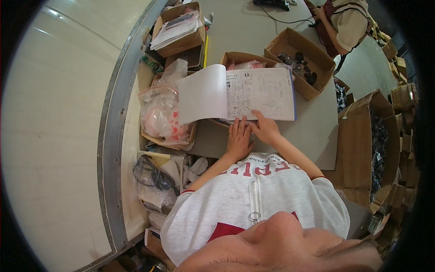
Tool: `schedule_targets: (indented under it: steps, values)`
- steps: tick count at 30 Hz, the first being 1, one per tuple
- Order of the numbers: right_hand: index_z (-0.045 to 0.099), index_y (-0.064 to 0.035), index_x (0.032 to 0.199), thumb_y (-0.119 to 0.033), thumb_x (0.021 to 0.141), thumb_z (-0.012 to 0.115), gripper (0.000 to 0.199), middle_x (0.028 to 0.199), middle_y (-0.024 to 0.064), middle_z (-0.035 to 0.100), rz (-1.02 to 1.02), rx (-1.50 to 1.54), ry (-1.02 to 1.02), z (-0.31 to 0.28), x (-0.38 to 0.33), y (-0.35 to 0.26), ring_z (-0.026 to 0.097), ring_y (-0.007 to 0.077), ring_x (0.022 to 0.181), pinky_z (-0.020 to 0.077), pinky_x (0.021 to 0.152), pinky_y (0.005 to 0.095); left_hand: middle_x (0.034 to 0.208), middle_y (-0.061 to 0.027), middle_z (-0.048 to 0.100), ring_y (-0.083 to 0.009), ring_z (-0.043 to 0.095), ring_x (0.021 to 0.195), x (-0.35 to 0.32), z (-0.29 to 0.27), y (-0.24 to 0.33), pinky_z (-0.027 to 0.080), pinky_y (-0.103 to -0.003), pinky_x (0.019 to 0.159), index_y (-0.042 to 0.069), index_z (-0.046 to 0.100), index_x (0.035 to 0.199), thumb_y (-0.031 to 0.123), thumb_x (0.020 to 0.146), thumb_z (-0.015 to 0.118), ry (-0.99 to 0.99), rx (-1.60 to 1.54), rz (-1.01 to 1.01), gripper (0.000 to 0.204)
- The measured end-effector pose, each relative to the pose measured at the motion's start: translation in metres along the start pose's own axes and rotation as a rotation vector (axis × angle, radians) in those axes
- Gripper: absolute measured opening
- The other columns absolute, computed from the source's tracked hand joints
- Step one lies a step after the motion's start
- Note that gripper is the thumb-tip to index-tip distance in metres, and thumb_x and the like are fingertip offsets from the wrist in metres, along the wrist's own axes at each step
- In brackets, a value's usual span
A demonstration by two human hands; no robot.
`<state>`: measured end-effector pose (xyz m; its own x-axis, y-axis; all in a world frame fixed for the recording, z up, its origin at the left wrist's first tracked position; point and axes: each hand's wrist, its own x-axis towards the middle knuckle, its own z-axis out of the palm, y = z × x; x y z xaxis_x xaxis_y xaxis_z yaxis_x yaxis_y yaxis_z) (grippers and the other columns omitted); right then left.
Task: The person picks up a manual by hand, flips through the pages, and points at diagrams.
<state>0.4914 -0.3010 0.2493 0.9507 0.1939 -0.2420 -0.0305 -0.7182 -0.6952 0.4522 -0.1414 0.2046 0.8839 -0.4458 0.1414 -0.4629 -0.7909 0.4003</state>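
We tag the open booklet (267,93) first: it lies just beyond both hands, away from the body, set over an open carton (229,58) on the grey worktop (312,124). Its spread runs left to right, long axis crosswise to the person, and a blank leaf (202,94) curls over on the left. The printed page with line drawings faces up on the right. The right hand (266,130) is the nearer one to those drawings: its index finger stretches forward onto the lower part of the page. The left hand (239,141) sits just beside it, at the near edge, close to the fold. Grip check: left is loosely spread, fingers straight, thumb apart, tips at the booklet's near edge, nothing clearly pinched. Right has only the index finger out, the rest tucked; we can't tell if those folded fingers have hold of the edge. Further out, we note a box of clear bags with pink contents (161,120) left of the leaf, a carton of dark round parts (301,68) beyond the page to the right, a box of papers (177,31) at far left, and a big carton (360,149) well to the right. A co-worker's arm (332,34) shows at upper right.
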Motion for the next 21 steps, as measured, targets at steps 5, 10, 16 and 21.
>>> schedule_targets:
  steps: [5, 10, 16, 21]
  values:
    - [0.041, -0.0105, 0.129, -0.032, 0.084, 0.055, 0.052, 0.087, 0.0238, 0.064, -0.052, -0.001, 0.036, 0.003, 0.003, 0.004, 0.060, 0.0430, 0.084, 0.0459, 0.074, 0.0503, 0.147, -0.0145, 0.020, -0.0393, 0.016, 0.135, 0.001, 0.002, -0.001, 0.018, -0.055, 0.105, 0.005, 0.041, 0.130, 0.023, 0.069, 0.071, 0.015, -0.008, 0.010, 0.071]
    - [0.043, -0.0106, 0.126, -0.028, 0.082, 0.058, 0.050, 0.073, 0.0174, 0.064, -0.141, -0.057, 0.166, 0.010, 0.002, 0.012, 0.061, 0.0390, 0.072, 0.0469, 0.064, 0.0463, 0.147, -0.0132, 0.021, -0.0392, 0.017, 0.134, 0.001, 0.006, -0.001, 0.018, -0.056, 0.105, 0.005, 0.040, 0.130, 0.023, 0.069, 0.071, 0.026, -0.007, 0.012, 0.071]
    - [0.043, -0.0107, 0.123, -0.031, 0.083, 0.056, 0.047, 0.081, 0.0230, 0.064, -0.019, 0.015, 0.116, 0.002, -0.005, -0.005, 0.061, 0.0418, 0.078, 0.0469, 0.070, 0.0503, 0.147, -0.0118, 0.019, -0.0380, 0.015, 0.135, -0.002, 0.012, -0.003, 0.016, -0.058, 0.105, 0.006, 0.040, 0.130, 0.025, 0.067, 0.074, 0.013, 0.005, -0.012, 0.074]
    - [0.044, -0.0102, 0.122, -0.030, 0.083, 0.055, 0.045, 0.078, 0.0220, 0.064, -0.089, 0.005, 0.147, 0.005, -0.003, 0.001, 0.061, 0.0418, 0.075, 0.0471, 0.068, 0.0506, 0.148, -0.0103, 0.018, -0.0370, 0.014, 0.135, -0.001, 0.012, -0.002, 0.016, -0.059, 0.105, 0.006, 0.040, 0.130, 0.025, 0.065, 0.075, 0.013, -0.006, -0.021, 0.076]
